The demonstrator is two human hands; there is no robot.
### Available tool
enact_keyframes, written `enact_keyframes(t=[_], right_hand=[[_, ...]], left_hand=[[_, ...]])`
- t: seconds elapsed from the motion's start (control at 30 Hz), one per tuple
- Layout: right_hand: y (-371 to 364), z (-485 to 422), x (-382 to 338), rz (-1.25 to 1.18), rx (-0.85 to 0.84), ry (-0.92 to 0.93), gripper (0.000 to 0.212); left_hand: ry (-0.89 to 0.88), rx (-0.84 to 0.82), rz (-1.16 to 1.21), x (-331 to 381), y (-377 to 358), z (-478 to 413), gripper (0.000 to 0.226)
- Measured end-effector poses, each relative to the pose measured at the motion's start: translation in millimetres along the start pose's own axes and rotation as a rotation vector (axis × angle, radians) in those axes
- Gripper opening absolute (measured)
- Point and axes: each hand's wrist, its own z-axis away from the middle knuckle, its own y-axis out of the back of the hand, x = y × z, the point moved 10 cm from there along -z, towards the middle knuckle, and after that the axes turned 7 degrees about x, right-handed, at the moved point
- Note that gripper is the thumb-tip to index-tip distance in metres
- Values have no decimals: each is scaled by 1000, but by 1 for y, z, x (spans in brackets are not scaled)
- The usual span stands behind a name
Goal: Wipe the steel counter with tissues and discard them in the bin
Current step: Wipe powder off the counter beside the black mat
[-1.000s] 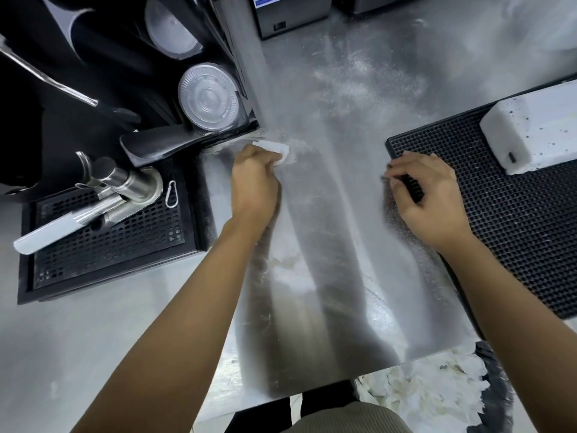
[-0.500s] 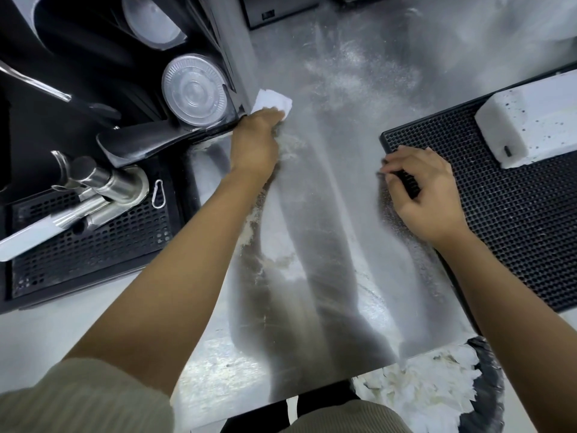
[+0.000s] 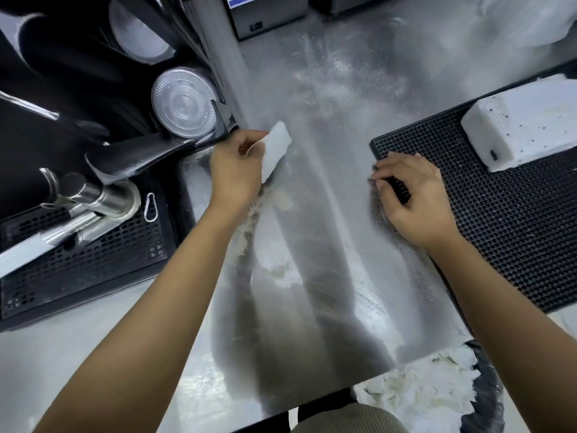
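Left hand (image 3: 234, 168) grips a folded white tissue (image 3: 275, 153), fingers curled closed around its near edge; the tissue sticks out past the knuckles to the right and lies against the steel counter (image 3: 315, 239), just beside the front corner of the black machine (image 3: 93, 89) on the left. A smear of pale, beige residue (image 3: 274, 201) sits on the counter right below that hand and trails down along the forearm.

Right hand (image 3: 409, 198) rests at the left edge of the black rubber mat (image 3: 499, 220). Fingers bent and pinching the mat's edge, thumb under, fingertips on top. Fine dark specks lie on the steel just left of this hand.

A white block-shaped box (image 3: 524, 120), speckled with dark dots, lies on the far part of the mat, well apart from the right hand.

On the left: a perforated black drip tray (image 3: 84, 264) with a metal handle (image 3: 96, 195) resting over it. A clear round plastic lid (image 3: 184, 106) stands in the machine's rack above.

Bin (image 3: 487, 395) with black liner at the counter's near right corner, below the edge, holding a heap of crumpled white tissues (image 3: 421, 389).
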Motion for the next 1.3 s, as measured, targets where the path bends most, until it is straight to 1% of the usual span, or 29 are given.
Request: enact_keyframes(t=[0.07, 0.13, 0.2, 0.27, 0.3, 0.33, 0.4, 0.47, 0.5, 0.57, 0.6, 0.63, 0.73, 0.8, 0.93, 0.97, 1.03, 1.1, 1.17, 1.23, 1.3], right_hand=[[0, 1, 0, 2, -1, 0, 16], [-1, 1, -1, 3, -1, 4, 17], [-2, 1, 0, 4, -2, 5, 17], [-2, 0, 1, 8, -2, 4, 17], [0, 0, 1, 14, 0, 2, 17], [0, 0, 0, 17, 1, 0, 17], [0, 1, -1, 21, 3, -6, 16], [0, 1, -2, 25, 1, -10, 16], [0, 1, -2, 26, -1, -10, 15], [0, 1, -2, 30, -4, -6, 16], [0, 1, -2, 32, -4, -6, 16], [1, 1, -3, 32, -3, -7, 15], [1, 1, -3, 32, 1, -10, 15], [1, 1, -3, 28, 0, -7, 16], [3, 1, -5, 29, 7, -20, 19], [2, 1, -4, 26, 8, -22, 18], [3, 1, -5, -3, 7, -21, 16], [7, -1, -5, -87, 24, -51, 16], [15, -4, -3, -127, 63, -104, 17], [19, -12, 0, -71, 89, -120, 17], [21, -23, 7, -12, 102, -133, 18]], left_hand=[[109, 2, 67, -9, -6, -7, 18], [120, -23, 21, -15, -11, -11, 12], [-11, -51, -127, -8, -16, -9, 18], [-203, -87, -291, 6, -24, -1, 29], [-279, -106, -354, 11, -31, 3, 29], [-318, -113, -410, 13, -33, 5, 25], [-326, -99, -475, 18, -31, 3, 13], [-361, -49, -459, 31, -29, -3, 10], [-390, -22, -456, 41, -30, -7, 12], [-436, 18, -479, 59, -36, -18, 31], [-446, 11, -508, 61, -42, -25, 38], [-443, -15, -550, 59, -50, -32, 39], [-385, -123, -708, 35, -71, -43, 35], [-414, -194, -765, 23, -76, -27, 42], [-590, -327, -581, 17, -59, 56, 53], [-575, -351, -535, 14, -50, 73, 53], [-457, -350, -462, 11, -34, 81, 47], [-357, -243, -421, 17, -25, 59, 43], [-355, -135, -416, 31, -28, 25, 44], [-327, -94, -404, 33, -42, -10, 42], [-283, -83, -439, 24, -57, -28, 41]])
